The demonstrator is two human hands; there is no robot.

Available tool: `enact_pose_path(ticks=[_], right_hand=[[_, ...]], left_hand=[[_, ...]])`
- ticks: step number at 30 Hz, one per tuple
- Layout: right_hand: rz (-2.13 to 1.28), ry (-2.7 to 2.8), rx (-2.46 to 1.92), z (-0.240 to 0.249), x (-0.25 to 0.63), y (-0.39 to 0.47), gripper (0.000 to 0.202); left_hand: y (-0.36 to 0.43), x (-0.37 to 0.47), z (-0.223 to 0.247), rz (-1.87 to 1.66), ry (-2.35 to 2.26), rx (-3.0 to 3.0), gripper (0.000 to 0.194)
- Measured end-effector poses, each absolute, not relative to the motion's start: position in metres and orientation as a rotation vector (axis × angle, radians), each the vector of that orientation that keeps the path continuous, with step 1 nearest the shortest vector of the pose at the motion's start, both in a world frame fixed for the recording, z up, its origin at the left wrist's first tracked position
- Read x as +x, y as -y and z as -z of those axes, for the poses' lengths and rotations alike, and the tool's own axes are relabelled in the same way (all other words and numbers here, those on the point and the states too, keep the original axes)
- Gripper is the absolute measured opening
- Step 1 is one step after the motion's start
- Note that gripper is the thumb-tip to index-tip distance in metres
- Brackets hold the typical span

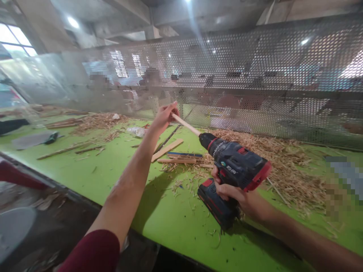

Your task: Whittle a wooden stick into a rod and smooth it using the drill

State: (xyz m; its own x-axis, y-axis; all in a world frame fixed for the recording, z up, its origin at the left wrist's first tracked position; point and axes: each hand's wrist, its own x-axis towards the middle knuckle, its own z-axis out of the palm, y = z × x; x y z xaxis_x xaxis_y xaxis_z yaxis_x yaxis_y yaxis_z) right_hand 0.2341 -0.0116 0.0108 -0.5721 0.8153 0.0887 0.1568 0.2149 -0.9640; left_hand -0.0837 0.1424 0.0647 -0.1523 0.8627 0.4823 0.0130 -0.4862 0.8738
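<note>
My right hand (228, 189) is wrapped round the handle of a black and red cordless drill (235, 160), which points away to the upper left. Clamped in the drill's chuck is a thin, pale wooden rod (187, 125). At the rod's far end, my left hand (168, 114) is closed round it, the fingertips partly hidden. Below the rod lie flat wooden strips (168, 150) and a dark blue strip (185, 154) on the green table (113, 177).
Curly wood shavings (292, 170) heap along the right and back. More shavings (99, 122) and sticks (65, 150) lie at the left. A perforated metal screen (255, 75) stands behind the table, with people beyond it. A pale basin (17, 230) sits below the left edge.
</note>
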Motion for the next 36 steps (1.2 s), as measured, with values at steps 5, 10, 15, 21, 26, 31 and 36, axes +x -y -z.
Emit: enact_pose_path(ticks=[5,10,15,21,26,31,36], right_hand=[[-1.449,1.862,-0.918,-0.008,0.234,0.013,0.028],[-1.471,1.872,-0.904,-0.009,0.233,0.012,0.025],[-1.486,1.864,-0.897,-0.009,0.232,0.012,0.023],[-1.530,1.810,-0.870,-0.012,0.229,0.014,0.024],[-1.500,1.836,-0.848,-0.014,0.228,0.014,0.020],[-1.493,1.808,-0.863,-0.012,0.230,0.014,0.018],[-1.490,1.798,-0.875,-0.012,0.230,0.014,0.023]], left_hand=[[-0.144,-0.082,-0.063,-1.668,-1.065,1.522,0.050],[-0.141,-0.081,-0.066,-1.706,-1.182,1.468,0.050],[-0.141,-0.082,-0.065,-1.727,-1.211,1.487,0.057],[-0.147,-0.076,-0.062,-1.777,-1.329,1.488,0.062],[-0.149,-0.076,-0.060,-1.831,-1.352,1.501,0.060],[-0.151,-0.076,-0.059,-1.865,-1.356,1.506,0.061],[-0.151,-0.075,-0.060,-1.883,-1.368,1.496,0.065]])
